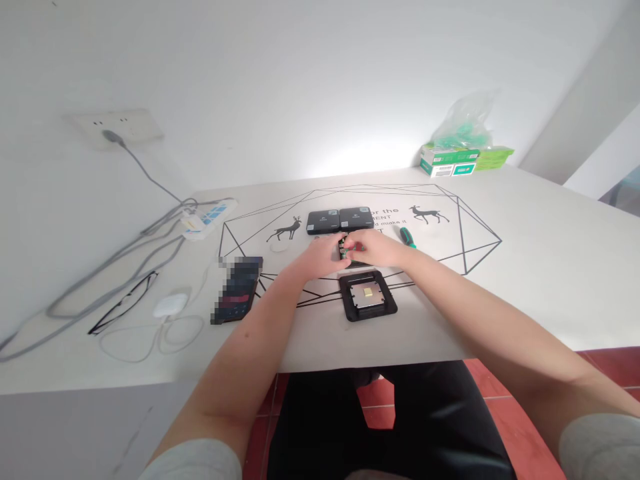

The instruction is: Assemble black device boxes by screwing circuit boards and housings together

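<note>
A small dark circuit board (343,245) with green and reddish parts lies in front of me, largely covered by my fingers. My left hand (324,257) is closed at its left and near edge. Over its right side, my right hand (373,247) is bent with the fingertips pressed onto the board. Just below my hands sits an open black case half (346,303), holding a silvery metal plate (360,293) with a pale square pad (369,292). Two closed black boxes (323,222) (356,218) stand side by side behind the board. A green-and-black screwdriver (407,237) lies right of my right hand.
A phone (239,292) lies left of my left forearm. Further left are glasses (123,303), a white charger (170,305) with its cord, grey cables and a power strip (205,220). Green-and-white boxes (449,162) under a plastic bag (465,123) stand at the back right.
</note>
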### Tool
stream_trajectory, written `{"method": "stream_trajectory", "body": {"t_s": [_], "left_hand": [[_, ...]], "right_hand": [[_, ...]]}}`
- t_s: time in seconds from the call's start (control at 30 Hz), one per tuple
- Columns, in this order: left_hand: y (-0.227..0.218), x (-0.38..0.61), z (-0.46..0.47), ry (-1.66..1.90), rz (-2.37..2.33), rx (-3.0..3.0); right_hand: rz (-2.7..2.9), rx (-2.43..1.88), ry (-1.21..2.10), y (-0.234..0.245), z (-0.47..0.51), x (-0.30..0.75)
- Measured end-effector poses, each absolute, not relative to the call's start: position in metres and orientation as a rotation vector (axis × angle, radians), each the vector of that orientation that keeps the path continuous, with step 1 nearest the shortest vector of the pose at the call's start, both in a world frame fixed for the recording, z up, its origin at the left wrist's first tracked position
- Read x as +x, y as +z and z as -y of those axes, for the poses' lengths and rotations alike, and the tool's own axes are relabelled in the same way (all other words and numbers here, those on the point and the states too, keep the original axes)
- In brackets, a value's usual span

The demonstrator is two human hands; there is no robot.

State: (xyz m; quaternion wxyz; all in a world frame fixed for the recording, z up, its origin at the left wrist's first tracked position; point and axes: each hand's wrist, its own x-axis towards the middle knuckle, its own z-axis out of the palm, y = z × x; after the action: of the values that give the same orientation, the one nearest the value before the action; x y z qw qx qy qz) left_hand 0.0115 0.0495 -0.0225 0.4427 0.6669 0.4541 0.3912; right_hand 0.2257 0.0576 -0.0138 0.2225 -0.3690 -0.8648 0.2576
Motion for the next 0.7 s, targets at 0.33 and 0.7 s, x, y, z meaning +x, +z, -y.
{"method": "stream_trajectory", "body": {"t_s": [0.33, 0.7], "left_hand": [[-0.019, 0.010, -0.049, 0.898, -1.085, 1.915], [-0.029, 0.010, -0.053, 0.959, -1.139, 1.844]], "right_hand": [[2.640, -1.240, 0.668, -0.011, -0.105, 0.193], [2.548, -1.208, 0.894, 0.001, -0.110, 0.199]]}}
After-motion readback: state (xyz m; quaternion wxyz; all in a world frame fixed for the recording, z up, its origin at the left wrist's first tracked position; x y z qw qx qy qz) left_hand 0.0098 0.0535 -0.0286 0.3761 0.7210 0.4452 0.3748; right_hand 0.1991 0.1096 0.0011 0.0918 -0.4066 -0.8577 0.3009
